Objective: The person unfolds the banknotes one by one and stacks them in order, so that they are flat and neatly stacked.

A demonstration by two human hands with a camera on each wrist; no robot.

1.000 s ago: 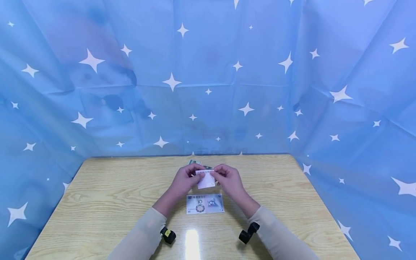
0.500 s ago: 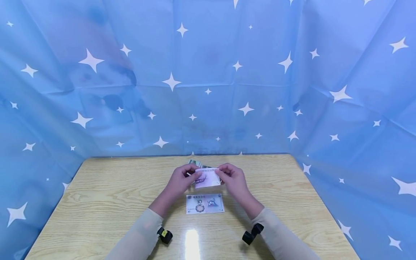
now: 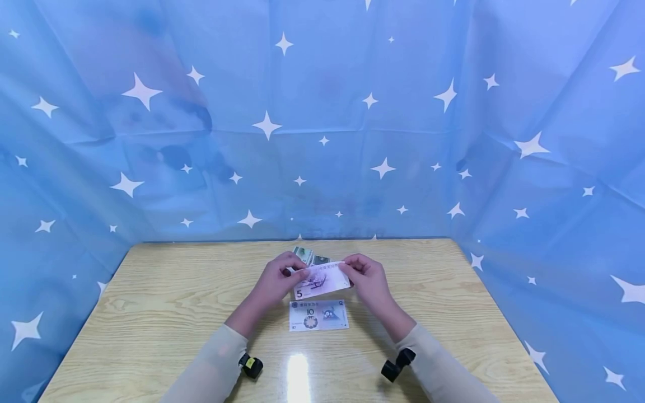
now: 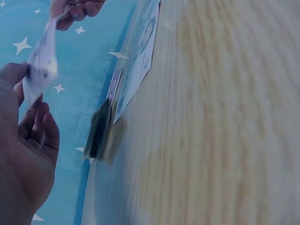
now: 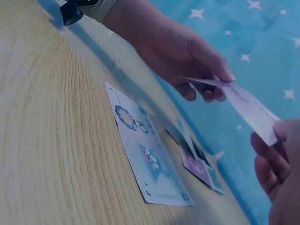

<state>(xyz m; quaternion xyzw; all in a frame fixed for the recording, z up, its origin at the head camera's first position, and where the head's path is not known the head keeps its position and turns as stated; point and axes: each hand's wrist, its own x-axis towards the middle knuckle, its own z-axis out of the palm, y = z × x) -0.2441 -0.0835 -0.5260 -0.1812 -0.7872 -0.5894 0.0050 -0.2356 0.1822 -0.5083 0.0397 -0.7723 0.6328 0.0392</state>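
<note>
A purple play banknote (image 3: 322, 280) marked 5 is held up off the table, stretched between both hands. My left hand (image 3: 279, 278) pinches its left side between thumb and fingers. On the right, my right hand (image 3: 369, 279) pinches the top right corner; the right wrist view also shows this grip on the note (image 5: 251, 112). Just below the held note, a play banknote (image 3: 319, 315) marked 10 lies flat on the table. Behind the hands are a few more notes (image 3: 303, 254), partly hidden by the raised one.
The wooden table (image 3: 176, 313) reaches back to a blue curtain (image 3: 322, 112) with white stars. Each forearm wears a small black wrist camera (image 3: 251, 366). A bright light reflection lies on the table's front part.
The hands have moved apart, and the note between them has gone from folded to spread out, showing its 5. It now tilts, right end higher. The 10 note stays put.
</note>
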